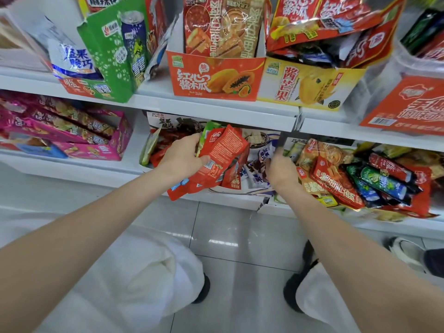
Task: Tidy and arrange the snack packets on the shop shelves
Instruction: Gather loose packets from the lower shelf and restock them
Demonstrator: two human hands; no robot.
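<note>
Above our left hand (181,156) we read "红心酱木瓜" on the orange cardboard box with a papaya picture (215,79). Above our right hand (280,170), the yellow cardboard box with a mango picture (310,86) says "酱芒果". Further left, the tall green cardboard box (113,56) shows "雪碧".

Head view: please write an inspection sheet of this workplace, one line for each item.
Surface: white shop shelves in tiers.
Job's things: red snack packets held in front of the lower shelf; white and blue packets in the box behind.
Clutter: mixed packets heaped loosely at lower right.
Grippers: left hand grips the red packets; right hand reaches into the box, its fingers hidden.
Cables: nothing seen.
Surroundings: orange papaya box, green soda carton, pink boxes, tiled floor.
</note>
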